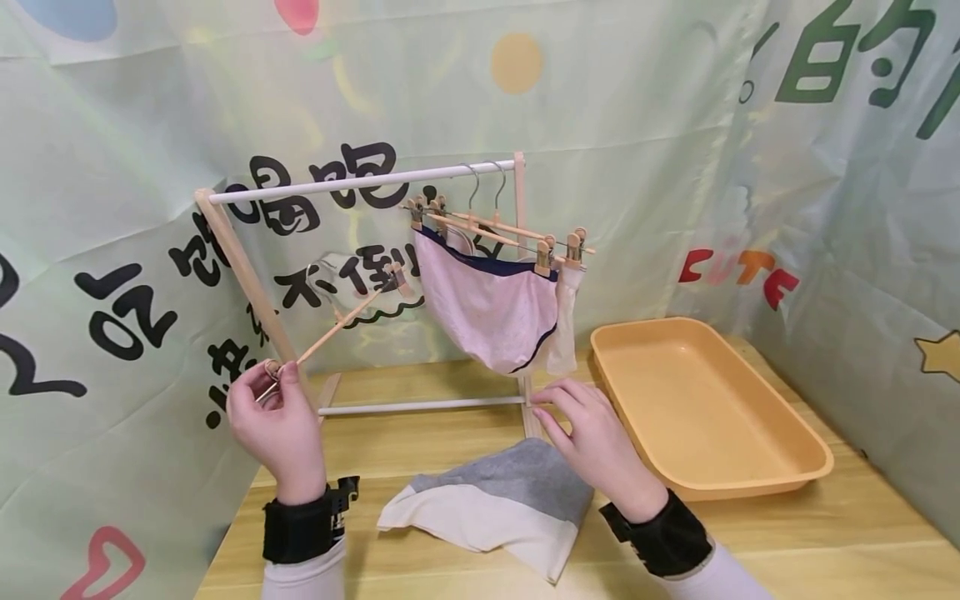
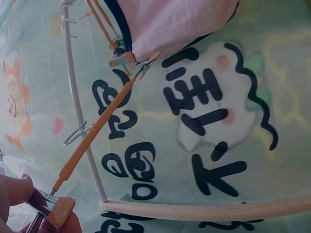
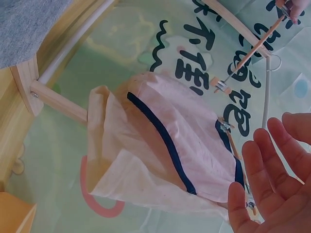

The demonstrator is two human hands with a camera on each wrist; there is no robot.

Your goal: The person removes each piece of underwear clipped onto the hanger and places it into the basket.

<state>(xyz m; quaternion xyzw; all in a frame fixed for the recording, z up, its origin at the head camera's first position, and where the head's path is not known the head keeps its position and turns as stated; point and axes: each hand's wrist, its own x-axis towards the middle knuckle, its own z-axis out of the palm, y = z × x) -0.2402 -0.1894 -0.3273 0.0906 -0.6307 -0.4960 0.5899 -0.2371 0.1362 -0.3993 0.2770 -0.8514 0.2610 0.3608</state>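
While the grey-and-white cloth (image 1: 487, 508) lies on the surface (image 1: 363, 554), the grip of the left hand (image 1: 277, 425) pinches one clip (image 2: 62, 212) of the bare hanger (image 1: 337, 327). The right hand (image 1: 588, 429) (relaxed, holding nothing) could perhaps steady its other end, keeping it away from the pink underwear (image 1: 491, 304) on the rack (image 1: 337, 184).

Table (image 1: 840, 542): wood grain
Cloth walls (image 1: 637, 125): pale green, behind and right of the table
Black lettering (image 1: 277, 208): behind the table
Yellow star (image 1: 939, 354): right of the table
Light: even
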